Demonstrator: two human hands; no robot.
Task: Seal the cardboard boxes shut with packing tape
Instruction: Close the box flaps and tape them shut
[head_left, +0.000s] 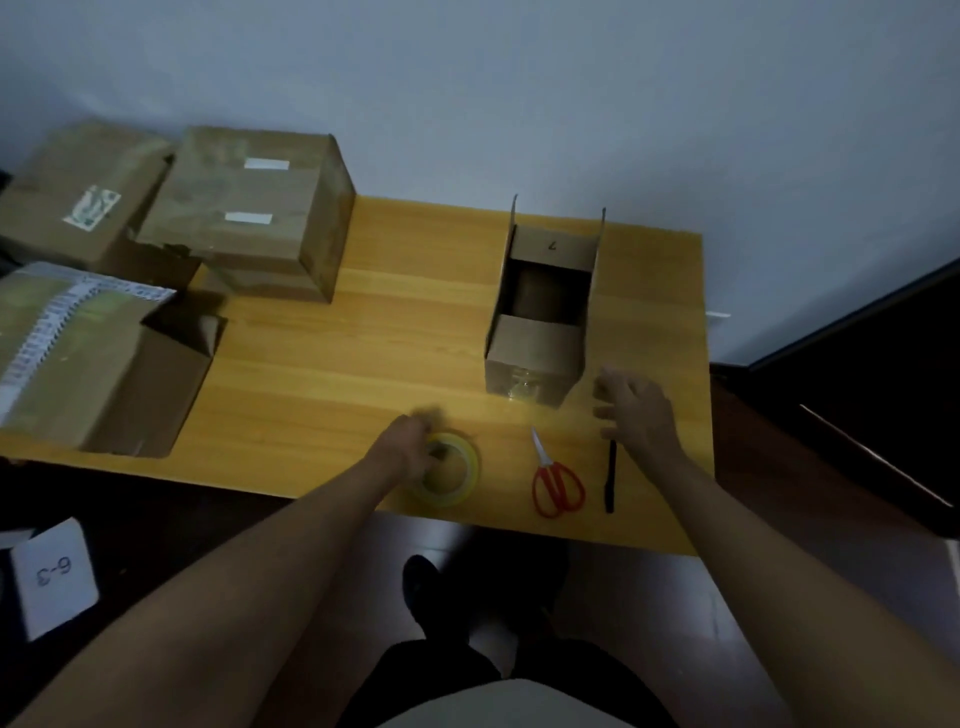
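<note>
Your left hand (410, 441) reaches forward over the near edge of the table (363, 364), forearm running up from the lower left. Its fingers curl over the left side of the tape roll (451, 470) and grip it; the roll lies flat on the table near the front edge. The fingertips are blurred, so how far they reach into the core cannot be told.

Your right hand (636, 410) is stretched out further forward, palm down, fingers spread and relaxed, holding nothing. It hovers just right of the open box (543, 312) and above the top end of the pen (611, 475); whether it touches the box cannot be told.

The open box stands toward the back right of the table, its two side flaps upright and the near flap folded down. The scissors (556, 480), red-handled, lie between the roll and the pen, blades pointing away from you.

On the left side, three more boxes are grouped: a closed box (249, 213) with two white strips on top at the back, another box (78, 202) with a label behind it to the left, and a large box (93, 364) at the near left corner, with printed tape across its top.

A white card (54, 574) marked "6-3" lies on the floor, lower left.
</note>
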